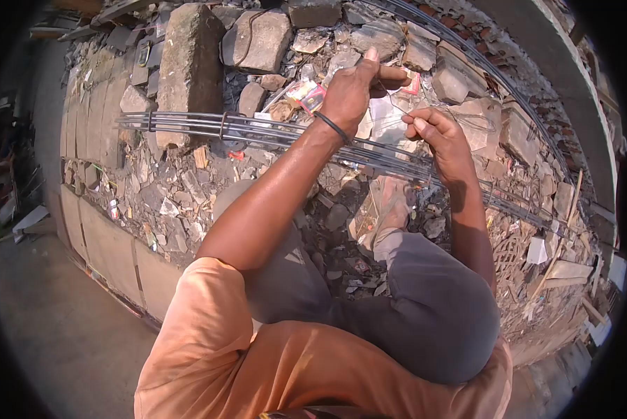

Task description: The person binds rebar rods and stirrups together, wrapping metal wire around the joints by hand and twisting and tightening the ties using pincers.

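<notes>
A bundle of steel reinforcing bars (271, 134) runs across the rubble in front of me, with ties around it near its left end. My left hand (350, 94) is above the bars, its fingers closed on a thin wire (395, 105) and partly hidden. Opposite it, my right hand (443, 136) pinches the same wire between thumb and fingertips, just over the bars. The wire stretches bent between both hands. A dark band (333, 128) circles my left wrist.
A long concrete block (188, 70) lies under the bundle's left part. Stone chunks (259, 40) and broken rubble surround me. More long bars (481, 63) curve along the upper right. A paved ledge (107, 237) borders the left, and my bare foot (395, 206) rests below the bundle.
</notes>
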The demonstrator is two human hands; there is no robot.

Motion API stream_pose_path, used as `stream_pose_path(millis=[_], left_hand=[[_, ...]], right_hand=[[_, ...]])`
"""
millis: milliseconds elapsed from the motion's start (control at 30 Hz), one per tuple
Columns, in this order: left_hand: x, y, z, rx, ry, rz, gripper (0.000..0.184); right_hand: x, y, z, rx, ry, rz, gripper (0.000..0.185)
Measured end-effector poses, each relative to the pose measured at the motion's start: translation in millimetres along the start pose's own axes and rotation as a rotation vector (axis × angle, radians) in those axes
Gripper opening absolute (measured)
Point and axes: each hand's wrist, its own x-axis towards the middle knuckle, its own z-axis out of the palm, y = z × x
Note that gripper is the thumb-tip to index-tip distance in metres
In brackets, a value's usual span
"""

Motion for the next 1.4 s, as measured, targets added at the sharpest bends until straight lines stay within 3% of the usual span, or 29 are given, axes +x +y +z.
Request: stream_pose_path(millis=[100, 167, 300, 367, 467, 600, 700, 733, 767, 833, 867, 933, 1000, 1033, 1100, 1133, 1167, 1200, 1267, 1400], left_hand=[[4.7, -4.0, -9.3, -0.323, -0.014, -0.055, 0.060], [8.5, -9.8, -17.2, -0.236, -0.060, -0.022, 0.061], [6.4, -7.6, -11.3, -0.075, -0.119, 0.045, 0.063], [6.9, -13.9, -11.7, -0.084, -0.091, 0.024, 0.062], [10.9, -11.5, -6.4, -0.041, -0.127, 0.069, 0.062], [1.2, -5.1, 16.7, 0.133, -0.123, 0.023, 0.068], [3.4, -15.4, 24.0, 0.022, -0.090, -0.040, 0.071], [5.2, -17.5, 25.4, 0.029, -0.023, 0.015, 0.077], [5.6, -15.5, 26.8, 0.036, 0.034, 0.048, 0.074], [6.4, -13.0, 21.2, 0.213, 0.119, 0.174, 0.069], [3.1, -10.2, 20.9, 0.233, 0.165, 0.198, 0.069], [-3.1, -1.8, 13.0, 0.207, 0.243, 0.208, 0.066], [-8.5, 15.1, -7.4, 0.222, 0.152, 0.052, 0.063], [-8.1, 18.3, -31.8, 0.230, -0.040, -0.009, 0.063], [-21.2, 53.0, -84.0, 0.780, -0.164, -0.292, 0.060], [-36.6, 55.6, -109.8, 0.810, -0.011, -0.130, 0.056], [-52.0, 67.9, -132.1, 0.900, 0.210, -0.178, 0.048], [-65.1, 66.1, -163.7, 0.933, 0.507, -0.224, 0.042], [-97.4, 60.3, -220.5, 0.814, 0.902, -0.290, 0.039], [-144.3, 40.9, -260.5, 0.634, 0.885, -0.533, 0.042]], right_hand=[[12.3, -8.2, 4.2, 0.479, -0.137, -0.008, 0.026], [18.8, 8.4, 10.5, 0.928, -0.129, -0.019, 0.025], [16.0, 12.6, 10.4, 1.044, 0.007, 0.016, 0.023], [17.8, 31.8, -0.8, 1.131, -0.206, -0.028, 0.026], [-7.2, 8.3, -11.3, 0.369, -0.269, 0.118, 0.030], [-3.1, 1.2, -31.5, -0.476, -0.187, -0.119, 0.032], [-5.4, -11.5, -10.5, -0.044, -0.118, -0.090, 0.030], [-10.9, -33.7, -1.8, -0.053, -0.085, 0.105, 0.027], [-0.9, -10.7, 6.4, -0.082, 0.002, -0.145, 0.025], [2.9, -9.7, 14.3, -0.086, 0.008, -0.199, 0.025], [2.6, -16.3, 16.1, -0.158, -0.002, -0.097, 0.026], [11.8, -18.7, 25.2, -0.279, -0.013, -0.178, 0.027], [19.4, -29.7, 36.3, -0.298, -0.014, -0.180, 0.029], [25.6, -38.3, 33.7, -0.423, -0.043, -0.019, 0.028], [44.0, -17.8, 37.1, -0.296, -0.132, -0.111, 0.026], [56.7, -10.2, 40.6, -0.443, -0.184, -0.084, 0.025], [68.4, -3.7, 45.3, -0.595, -0.228, -0.058, 0.025], [77.8, -0.1, 56.5, -0.671, -0.266, -0.187, 0.027], [96.3, 7.5, 79.4, -0.724, -0.351, -0.214, 0.028], [122.6, 32.7, 129.7, -0.685, -0.477, -0.287, 0.026]])
